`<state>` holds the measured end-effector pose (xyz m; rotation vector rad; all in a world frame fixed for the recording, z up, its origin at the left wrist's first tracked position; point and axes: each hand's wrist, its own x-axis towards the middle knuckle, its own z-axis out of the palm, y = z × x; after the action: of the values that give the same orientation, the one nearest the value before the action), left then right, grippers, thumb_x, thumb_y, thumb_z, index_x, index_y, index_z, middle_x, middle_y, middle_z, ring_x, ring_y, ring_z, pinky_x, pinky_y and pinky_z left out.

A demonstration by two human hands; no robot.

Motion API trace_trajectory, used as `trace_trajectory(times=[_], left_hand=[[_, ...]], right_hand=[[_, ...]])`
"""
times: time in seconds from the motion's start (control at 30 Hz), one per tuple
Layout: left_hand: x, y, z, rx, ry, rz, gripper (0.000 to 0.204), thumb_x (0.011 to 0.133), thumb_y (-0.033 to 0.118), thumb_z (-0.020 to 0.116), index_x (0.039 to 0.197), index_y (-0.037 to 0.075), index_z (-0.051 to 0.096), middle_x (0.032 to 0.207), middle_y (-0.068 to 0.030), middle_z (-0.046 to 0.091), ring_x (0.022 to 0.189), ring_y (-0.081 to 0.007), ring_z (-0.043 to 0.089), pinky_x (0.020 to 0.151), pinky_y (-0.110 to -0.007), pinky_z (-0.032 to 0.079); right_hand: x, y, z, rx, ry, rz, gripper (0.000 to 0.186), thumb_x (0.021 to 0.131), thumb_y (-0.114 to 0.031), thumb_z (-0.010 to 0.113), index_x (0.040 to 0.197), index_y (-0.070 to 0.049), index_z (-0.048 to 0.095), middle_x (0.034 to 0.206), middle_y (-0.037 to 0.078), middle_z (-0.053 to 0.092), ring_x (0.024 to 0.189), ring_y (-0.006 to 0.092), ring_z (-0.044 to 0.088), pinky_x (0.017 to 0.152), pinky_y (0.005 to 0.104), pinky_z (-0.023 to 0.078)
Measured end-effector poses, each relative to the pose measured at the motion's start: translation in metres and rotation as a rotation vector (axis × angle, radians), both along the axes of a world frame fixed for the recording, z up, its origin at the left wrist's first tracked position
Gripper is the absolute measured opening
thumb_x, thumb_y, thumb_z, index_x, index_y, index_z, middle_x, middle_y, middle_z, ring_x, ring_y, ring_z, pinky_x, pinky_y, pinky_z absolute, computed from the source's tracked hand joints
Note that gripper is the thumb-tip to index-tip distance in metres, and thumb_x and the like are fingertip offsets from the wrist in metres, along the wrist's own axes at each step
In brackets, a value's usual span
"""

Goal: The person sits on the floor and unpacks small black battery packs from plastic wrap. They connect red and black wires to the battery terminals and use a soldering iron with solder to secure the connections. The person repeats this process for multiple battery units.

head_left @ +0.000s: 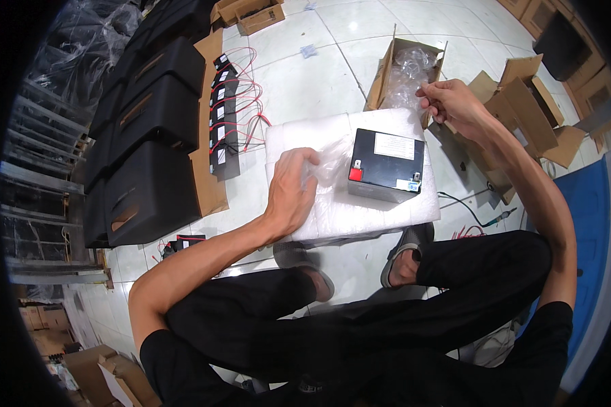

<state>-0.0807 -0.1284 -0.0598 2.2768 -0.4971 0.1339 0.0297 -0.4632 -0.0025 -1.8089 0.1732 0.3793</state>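
A black battery with a white label, metal tabs and a red terminal cover lies on a white foam block. Left of it, my left hand rests at the foam's left side, fingers curled on a crumpled clear plastic bag. My right hand is beyond the battery, beside an open cardboard box stuffed with clear plastic wrap. Its fingertips are pinched together at the wrap's edge; what is between them, if anything, cannot be made out.
Large black plastic cases stand at left. Next to them, a row of small black batteries trails red wires. Open cardboard boxes lie at right, near a soldering iron with its cord and a blue panel.
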Motion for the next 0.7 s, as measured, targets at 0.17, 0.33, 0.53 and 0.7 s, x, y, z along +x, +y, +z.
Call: trace_trajectory(times=[0.17,0.33,0.53,0.7], left_hand=[[0.0001,-0.0003,-0.0017,-0.018,-0.005,-0.001,0.033,0.079,-0.006,0.056,0.110,0.003,0.051,0.109,-0.0166,0.054,0.111,-0.0365,0.050,0.098,-0.043,0.039],[0.0002,-0.0005,-0.0016,0.014,-0.048,0.005,0.032,0.080,-0.005,0.056,0.111,0.001,0.051,0.109,-0.0172,0.056,0.108,-0.0367,0.055,0.096,-0.043,0.042],[0.0002,-0.0016,-0.0030,0.022,-0.038,0.033,0.031,0.081,-0.004,0.055,0.111,0.001,0.051,0.109,-0.0176,0.057,0.108,-0.0368,0.056,0.096,-0.042,0.043],[-0.0006,-0.0005,-0.0007,0.015,-0.050,0.018,0.032,0.080,-0.004,0.055,0.111,0.001,0.051,0.110,-0.0178,0.056,0.108,-0.0370,0.056,0.097,-0.042,0.042]], right_hand=[[0.0017,0.0001,-0.0037,0.010,0.025,0.009,0.024,0.104,-0.017,0.053,0.112,0.004,0.062,0.085,0.003,0.063,0.069,0.0062,0.054,0.062,0.0222,0.045],[0.0005,0.0004,-0.0050,0.027,0.054,0.036,0.024,0.104,-0.011,0.050,0.116,0.007,0.059,0.094,0.007,0.063,0.076,0.0098,0.058,0.070,0.0249,0.050],[-0.0009,0.0008,-0.0030,0.078,0.055,0.008,0.026,0.102,-0.008,0.052,0.120,0.011,0.056,0.095,0.013,0.064,0.077,0.0129,0.060,0.068,0.0267,0.051],[-0.0016,0.0034,-0.0027,0.067,0.055,0.004,0.024,0.101,-0.009,0.053,0.116,0.010,0.057,0.094,0.012,0.064,0.076,0.0128,0.060,0.067,0.0270,0.052]])
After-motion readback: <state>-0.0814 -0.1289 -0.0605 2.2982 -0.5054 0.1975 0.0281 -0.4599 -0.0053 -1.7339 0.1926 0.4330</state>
